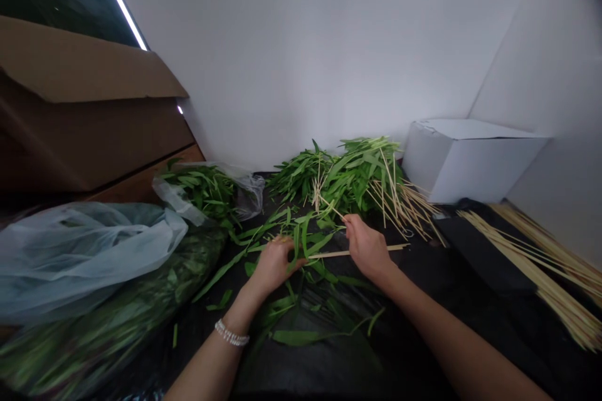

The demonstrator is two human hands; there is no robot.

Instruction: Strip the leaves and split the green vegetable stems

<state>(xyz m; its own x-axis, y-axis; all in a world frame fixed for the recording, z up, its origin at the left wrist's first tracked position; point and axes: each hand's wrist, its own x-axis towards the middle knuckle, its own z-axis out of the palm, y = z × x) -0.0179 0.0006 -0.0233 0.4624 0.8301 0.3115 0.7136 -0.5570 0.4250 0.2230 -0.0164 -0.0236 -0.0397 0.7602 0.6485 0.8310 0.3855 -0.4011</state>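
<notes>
My left hand (274,264), with a beaded bracelet (231,333) on its wrist, is curled around a long-leaved green stem (305,235). My right hand (368,245) pinches a thin bamboo skewer (333,208) that points up and left over the leaves. Below that hand, flat skewers (329,254) run sideways, their left end near my left fingertips. Loose leaves (301,336) lie scattered on the black sheet (376,360). Just beyond my hands is a heap of greens (360,169) with several skewers (407,203) sticking out to the right.
At the left are a clear bag of greens (204,191), a larger plastic bag (89,250) over more greens, and a cardboard box (89,131). A white box (480,160) stands at the back right. Long skewers (550,282) lie across a black block (484,257).
</notes>
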